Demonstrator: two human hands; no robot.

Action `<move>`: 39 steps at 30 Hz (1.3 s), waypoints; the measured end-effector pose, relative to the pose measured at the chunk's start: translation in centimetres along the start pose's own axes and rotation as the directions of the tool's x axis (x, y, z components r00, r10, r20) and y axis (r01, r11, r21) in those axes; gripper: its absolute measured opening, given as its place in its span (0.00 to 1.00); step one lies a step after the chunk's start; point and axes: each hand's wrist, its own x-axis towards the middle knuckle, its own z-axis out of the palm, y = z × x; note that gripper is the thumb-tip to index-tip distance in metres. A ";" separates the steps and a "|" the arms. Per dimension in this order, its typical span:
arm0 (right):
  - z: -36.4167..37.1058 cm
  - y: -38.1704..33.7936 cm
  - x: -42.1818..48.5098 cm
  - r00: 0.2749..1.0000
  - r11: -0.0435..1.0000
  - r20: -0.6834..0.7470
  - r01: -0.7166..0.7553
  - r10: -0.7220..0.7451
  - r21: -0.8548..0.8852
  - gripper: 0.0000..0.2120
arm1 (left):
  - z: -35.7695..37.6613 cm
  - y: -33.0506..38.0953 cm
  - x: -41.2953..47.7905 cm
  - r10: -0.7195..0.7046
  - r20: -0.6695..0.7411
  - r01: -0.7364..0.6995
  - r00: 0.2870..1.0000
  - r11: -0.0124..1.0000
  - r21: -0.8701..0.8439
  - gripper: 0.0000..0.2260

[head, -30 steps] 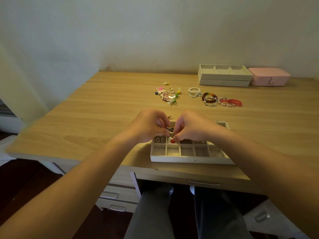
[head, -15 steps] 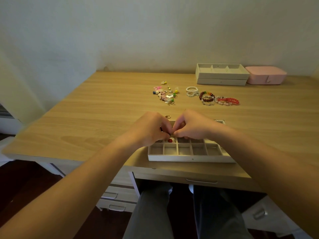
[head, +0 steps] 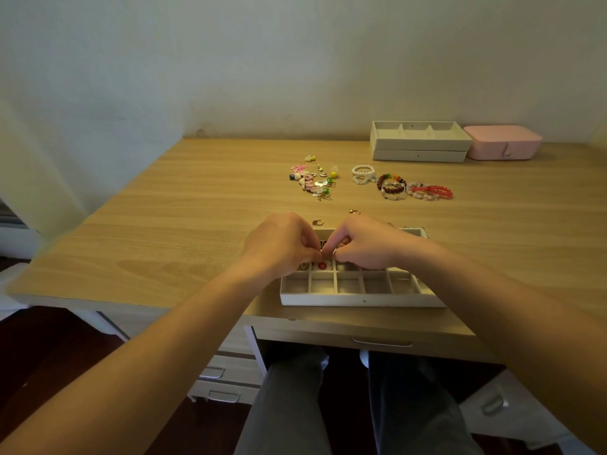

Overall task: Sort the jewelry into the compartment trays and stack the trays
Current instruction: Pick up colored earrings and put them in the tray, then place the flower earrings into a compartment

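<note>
Head view, left hand (head: 282, 246) and right hand (head: 364, 246) curled, pinching small jewelry piece (head: 334, 251), above compartment tray (head: 361, 298)

Both forearms stretched forward, left grip (head: 282, 246) and right grip (head: 366, 246) curled, fingertips meeting

A wooden desk (head: 197, 224) bears a compartment tray (head: 361, 298) — earrings (head: 312, 182), bracelets (head: 414, 188), stacked trays (head: 420, 149), pink box (head: 502, 146).
</note>
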 end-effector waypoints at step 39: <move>-4.8 4.3 15.2 0.890 0.978 -0.418 -0.118 0.181 0.171 0.07 | 1.5 -6.0 18.2 -0.186 -0.277 0.190 0.943 0.982 -0.011 0.17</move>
